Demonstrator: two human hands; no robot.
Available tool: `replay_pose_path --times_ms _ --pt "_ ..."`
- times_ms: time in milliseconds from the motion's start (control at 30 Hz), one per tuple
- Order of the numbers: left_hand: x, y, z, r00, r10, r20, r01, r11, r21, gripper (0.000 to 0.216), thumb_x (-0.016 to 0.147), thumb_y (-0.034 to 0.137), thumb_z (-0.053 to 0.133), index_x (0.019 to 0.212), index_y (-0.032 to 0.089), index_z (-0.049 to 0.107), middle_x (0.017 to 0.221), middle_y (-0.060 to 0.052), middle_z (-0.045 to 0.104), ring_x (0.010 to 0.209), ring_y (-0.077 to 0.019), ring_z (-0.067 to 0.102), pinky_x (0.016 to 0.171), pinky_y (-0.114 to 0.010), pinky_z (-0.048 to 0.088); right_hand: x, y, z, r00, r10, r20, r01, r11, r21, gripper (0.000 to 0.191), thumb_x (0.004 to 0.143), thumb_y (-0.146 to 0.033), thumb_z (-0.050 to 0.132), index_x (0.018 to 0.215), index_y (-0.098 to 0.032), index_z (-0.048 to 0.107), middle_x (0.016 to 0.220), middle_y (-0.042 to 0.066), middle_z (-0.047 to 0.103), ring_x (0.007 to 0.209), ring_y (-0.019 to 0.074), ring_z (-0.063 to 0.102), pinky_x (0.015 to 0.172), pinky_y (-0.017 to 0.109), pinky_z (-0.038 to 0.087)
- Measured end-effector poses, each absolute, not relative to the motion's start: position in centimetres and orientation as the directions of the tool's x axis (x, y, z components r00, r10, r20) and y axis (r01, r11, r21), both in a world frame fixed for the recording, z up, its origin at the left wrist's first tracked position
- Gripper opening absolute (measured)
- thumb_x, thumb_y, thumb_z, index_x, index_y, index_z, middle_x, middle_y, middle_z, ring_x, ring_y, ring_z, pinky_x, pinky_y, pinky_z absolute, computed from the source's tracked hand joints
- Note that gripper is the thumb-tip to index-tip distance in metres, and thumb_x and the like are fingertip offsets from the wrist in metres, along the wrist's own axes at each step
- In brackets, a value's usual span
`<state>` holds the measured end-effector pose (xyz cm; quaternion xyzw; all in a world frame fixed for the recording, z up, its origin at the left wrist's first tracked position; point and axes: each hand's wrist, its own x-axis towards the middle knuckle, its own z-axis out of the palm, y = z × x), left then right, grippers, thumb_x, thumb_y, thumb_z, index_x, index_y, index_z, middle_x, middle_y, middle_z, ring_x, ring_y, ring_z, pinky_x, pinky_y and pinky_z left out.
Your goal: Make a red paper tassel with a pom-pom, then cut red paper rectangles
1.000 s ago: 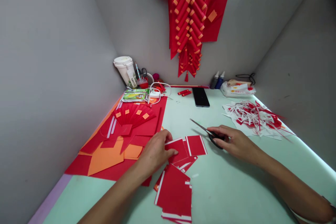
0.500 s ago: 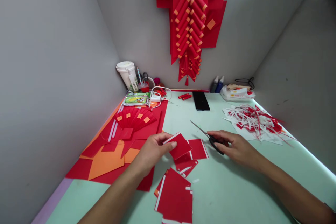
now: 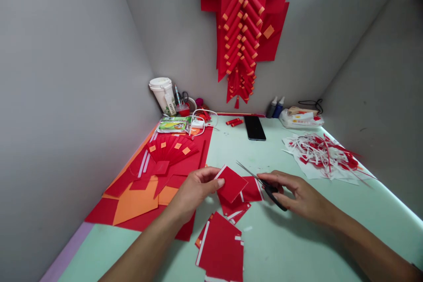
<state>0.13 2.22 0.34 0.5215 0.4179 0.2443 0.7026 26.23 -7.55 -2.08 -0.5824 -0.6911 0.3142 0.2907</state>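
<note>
Between thumb and fingers, my left hand [image 3: 201, 187] pinches a red paper square [image 3: 232, 183] that has a white strip along its upper left edge. My right hand [image 3: 292, 191] grips black-handled scissors [image 3: 271, 189], their narrow blades pointing up and left, just right of the held square and apart from it. Beneath the square lie another red paper piece with white edges [image 3: 253, 189] and a smaller red piece with white strips [image 3: 235, 212]. Closer to me rests a stack of red paper pieces [image 3: 221, 246], also edged in white.
Red and orange sheets [image 3: 135, 202] with a folded red fan [image 3: 172, 150] cover the left side. A black phone [image 3: 254, 128] lies at the back. Red and white paper scraps [image 3: 322, 154] are heaped at right. Paper firecrackers [image 3: 243, 31] hang on the wall.
My right hand has brought the scissors slightly left and down, nearer the held square. The square has shifted a little right in my left hand. The whole view has moved slightly.
</note>
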Motion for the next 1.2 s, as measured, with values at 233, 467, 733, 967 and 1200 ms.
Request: replay_pose_path --times_ms 233,467,733,967,1200 --pt "0.2 2.1 -0.1 0.589 0.744 -0.316 0.118 0.308 0.944 0.02 0.073 0.031 0.074 0.087 0.016 0.072 0.084 -0.005 0.071 0.073 -0.0139 0.061 0.072 -0.025 0.045 25.3 -7.9 -1.6 -0.253 0.965 0.068 0.61 0.213 -0.763 0.053 0.081 -0.013 0.054 0.132 -0.029 0.055 0.105 0.006 0.065 0.085 0.0186 0.06 0.076 0.031 0.048" --pt "0.3 2.0 -0.5 0.617 0.714 -0.333 0.117 0.335 0.935 0.023 0.072 0.032 0.075 0.088 0.015 0.073 0.09 -0.008 0.074 0.08 -0.0187 0.066 0.078 -0.028 0.047 25.0 -8.0 -1.4 -0.255 0.963 0.091 0.608 0.233 -0.759 0.048 0.082 -0.012 0.055 0.127 -0.028 0.059 0.099 0.005 0.066 0.084 0.0177 0.061 0.076 0.031 0.047" --pt "0.4 2.0 -1.0 0.617 0.71 -0.339 0.118 0.343 0.932 0.028 0.071 0.036 0.075 0.089 0.014 0.073 0.091 -0.01 0.074 0.082 -0.0214 0.067 0.079 -0.031 0.049 25.0 -8.3 -1.8 -0.257 0.955 0.151 0.624 0.283 -0.728 0.05 0.086 -0.016 0.053 0.134 -0.031 0.053 0.098 0.006 0.066 0.084 0.0176 0.062 0.068 0.027 0.048" --pt "0.5 2.0 -1.0 0.601 0.713 -0.361 0.117 0.368 0.922 0.027 0.069 0.034 0.077 0.087 0.014 0.074 0.088 -0.009 0.075 0.079 -0.02 0.066 0.077 -0.029 0.048 25.1 -8.3 -1.7 -0.275 0.946 0.17 0.621 0.31 -0.72 0.049 0.088 -0.018 0.052 0.136 -0.03 0.051 0.095 0.006 0.066 0.077 0.0165 0.061 0.059 0.025 0.046" --pt "0.5 2.0 -1.1 0.591 0.722 -0.36 0.108 0.371 0.922 0.026 0.068 0.033 0.078 0.086 0.015 0.075 0.083 -0.007 0.074 0.073 -0.0178 0.065 0.073 -0.027 0.047 25.2 -8.3 -2.0 -0.269 0.941 0.205 0.623 0.332 -0.709 0.046 0.088 -0.019 0.052 0.133 -0.03 0.054 0.094 0.006 0.066 0.077 0.0168 0.061 0.063 0.025 0.047"
